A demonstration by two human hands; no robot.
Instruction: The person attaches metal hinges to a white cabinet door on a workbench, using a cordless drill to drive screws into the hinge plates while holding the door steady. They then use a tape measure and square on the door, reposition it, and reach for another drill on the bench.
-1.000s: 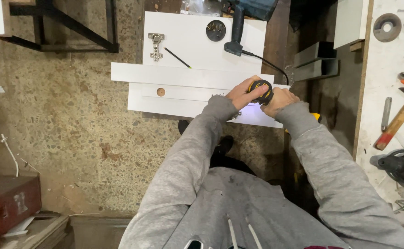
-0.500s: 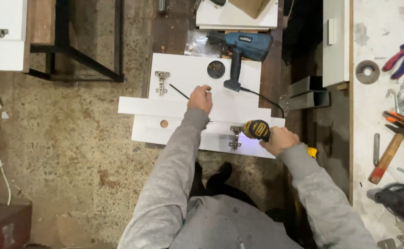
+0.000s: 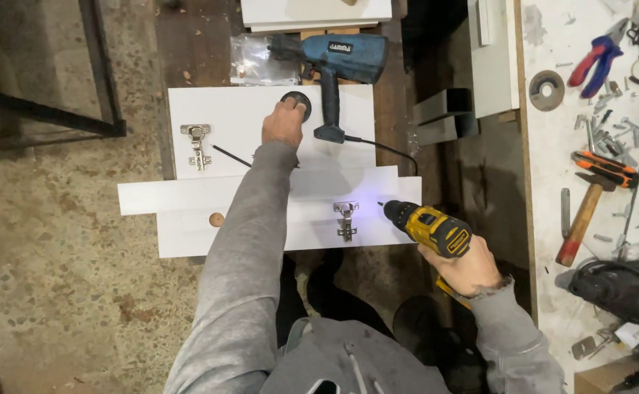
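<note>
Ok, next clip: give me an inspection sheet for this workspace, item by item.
Surface: white panels stacked on a dark wooden bench.
Job's things: yellow cordless drill, its light on, pointing toward a metal hinge on the front panel; small black round part on the rear panel.
Clutter: second hinge, blue corded power tool, clear plastic bag; hammer, pliers and loose hardware on the side table.
Grippers: left hand on the black round part; right hand grips the drill.
Cables: black cord runs from the blue tool.
Surroundings: speckled concrete floor, black metal frame.
</note>
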